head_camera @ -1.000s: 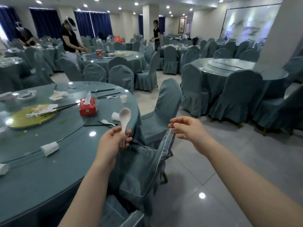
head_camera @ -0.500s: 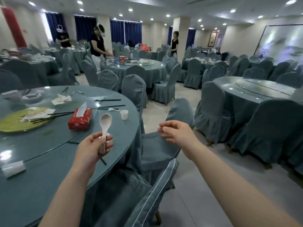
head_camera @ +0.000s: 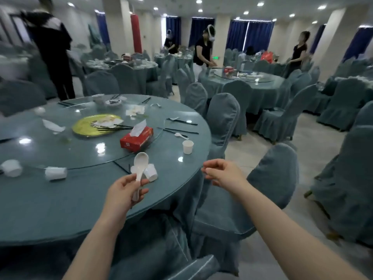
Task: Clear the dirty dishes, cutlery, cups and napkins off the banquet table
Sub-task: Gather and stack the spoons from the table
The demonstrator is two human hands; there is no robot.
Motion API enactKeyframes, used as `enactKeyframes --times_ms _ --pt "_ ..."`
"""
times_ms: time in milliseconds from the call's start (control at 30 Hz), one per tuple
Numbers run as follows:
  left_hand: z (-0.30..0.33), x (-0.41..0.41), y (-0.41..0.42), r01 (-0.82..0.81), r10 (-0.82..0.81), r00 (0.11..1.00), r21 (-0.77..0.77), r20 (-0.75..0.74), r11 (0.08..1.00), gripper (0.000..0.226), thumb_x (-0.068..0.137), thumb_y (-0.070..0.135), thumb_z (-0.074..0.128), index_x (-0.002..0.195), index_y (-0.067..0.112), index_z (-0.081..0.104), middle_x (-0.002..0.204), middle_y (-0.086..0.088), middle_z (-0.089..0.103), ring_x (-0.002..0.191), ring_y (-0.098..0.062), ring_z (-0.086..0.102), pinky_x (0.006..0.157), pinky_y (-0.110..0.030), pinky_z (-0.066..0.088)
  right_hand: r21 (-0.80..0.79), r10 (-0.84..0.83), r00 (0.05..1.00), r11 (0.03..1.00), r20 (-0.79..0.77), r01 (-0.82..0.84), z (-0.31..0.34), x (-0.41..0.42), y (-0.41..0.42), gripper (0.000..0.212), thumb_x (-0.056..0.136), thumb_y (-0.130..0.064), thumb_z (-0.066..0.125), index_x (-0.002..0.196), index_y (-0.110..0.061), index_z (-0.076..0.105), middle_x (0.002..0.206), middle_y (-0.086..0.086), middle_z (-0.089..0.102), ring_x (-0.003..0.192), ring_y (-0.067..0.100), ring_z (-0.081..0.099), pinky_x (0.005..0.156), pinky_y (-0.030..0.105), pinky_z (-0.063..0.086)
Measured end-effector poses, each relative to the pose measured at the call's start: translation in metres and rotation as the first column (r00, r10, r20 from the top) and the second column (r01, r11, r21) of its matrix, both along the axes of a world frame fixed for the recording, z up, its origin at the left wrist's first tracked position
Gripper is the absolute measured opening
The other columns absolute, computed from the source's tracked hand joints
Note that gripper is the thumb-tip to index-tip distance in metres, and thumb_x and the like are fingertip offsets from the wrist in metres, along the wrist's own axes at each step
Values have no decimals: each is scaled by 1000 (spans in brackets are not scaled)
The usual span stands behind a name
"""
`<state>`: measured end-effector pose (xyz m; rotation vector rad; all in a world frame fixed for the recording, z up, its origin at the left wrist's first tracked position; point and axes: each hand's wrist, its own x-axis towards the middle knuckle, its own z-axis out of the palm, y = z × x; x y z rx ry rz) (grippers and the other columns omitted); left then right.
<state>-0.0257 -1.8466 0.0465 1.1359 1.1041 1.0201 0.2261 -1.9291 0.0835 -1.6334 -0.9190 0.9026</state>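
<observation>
Pinching a white spoon [head_camera: 140, 164] upright at frame centre, the left hand [head_camera: 125, 190] is hovering over the table's near edge [head_camera: 181, 190]; the right hand [head_camera: 224, 174] is hanging loosely curled, empty, above a chair seat [head_camera: 222, 223] just beside that edge.

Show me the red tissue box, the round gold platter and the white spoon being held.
red cardboard tissue box [head_camera: 135, 139], head view, its top face.
round gold platter [head_camera: 83, 127], head view, bare left part.
white ceramic soup spoon [head_camera: 140, 159], head view, its bowl.
</observation>
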Motion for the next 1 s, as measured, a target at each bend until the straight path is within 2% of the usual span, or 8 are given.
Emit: enactKeyframes --times_ms 167,367,567,700,767,833,1000 --pt "8 18 -3 -220 220 975 -6 8 975 16 96 5 51 99 17 60 86 1 75 71 -15 71 61 -24 55 -32 151 989 988 5 -150 -4 45 55 13 87 -6 62 91 -18 66 95 4 72 75 14 60 64 23 46" --pt "1 14 24 -383 384 923 -21 30 923 14 94 6 55 101 17 59 83 2 76 69 -14 72 60 -23 54 -76 333 941 942 64 -328 -20 41 136 15 85 -8 66 99 -13 66 93 4 68 78 14 61 67 24 46" --pt "-14 12 57 -482 485 871 -52 75 875 14 94 6 54 101 17 60 84 2 76 68 -12 72 54 -19 54 -106 431 890 902 145 -420 -45 38 201 14 80 -10 72 91 -18 67 89 1 69 76 10 63 60 17 46" --pt "-23 13 61 -567 575 815 -106 73 817 13 94 6 54 100 18 58 81 4 76 67 -12 71 55 -20 54 -158 440 866 897 237 -412 -67 39 240 30 77 -25 76 101 -21 60 87 -2 65 79 12 62 67 25 47" --pt "-28 10 64 -612 621 782 -123 56 781 13 94 7 55 100 18 58 80 4 75 67 -13 71 54 -19 54 -212 470 818 882 333 -420 -79 37 264 36 77 -34 75 105 -24 54 85 -7 61 77 8 59 66 27 43" --pt "-33 3 68 -671 680 733 -134 33 729 13 94 8 56 100 19 58 82 4 76 69 -14 72 54 -20 53 -271 520 756 854 397 -445 -93 32 295 33 80 -35 73 105 -22 57 86 -7 61 74 7 57 65 27 41" --pt "-50 6 80 -777 791 611 -203 -15 596 14 93 7 57 101 19 58 84 2 76 69 -16 72 55 -24 52 -313 656 641 754 399 -577 -130 -1 370 29 83 -25 70 109 -14 62 96 3 65 74 11 56 64 24 41"
